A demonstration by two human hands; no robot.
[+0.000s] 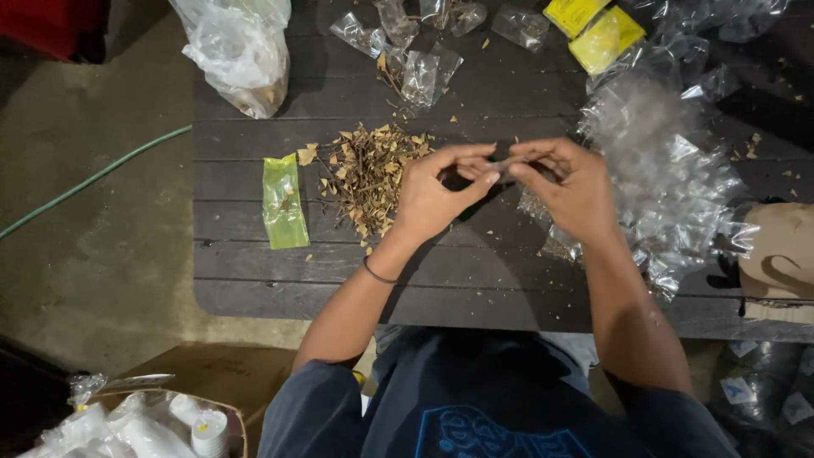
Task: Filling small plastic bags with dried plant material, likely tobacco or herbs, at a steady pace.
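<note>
Both hands meet over the dark slatted table (254, 280). The left hand (432, 199) and right hand (572, 191) each pinch, thumb against fingertips, the same small clear plastic pouch (502, 165), crinkly and thin, held just above the tabletop. Left of the hands lies one loose pile of dry brown leaf and bark bits (369, 170); beyond it, one flat green packet (284, 202). To the right sits a heap of empty glossy pouches (670, 178). Two yellow packets (593, 27) lie at the far edge.
</note>
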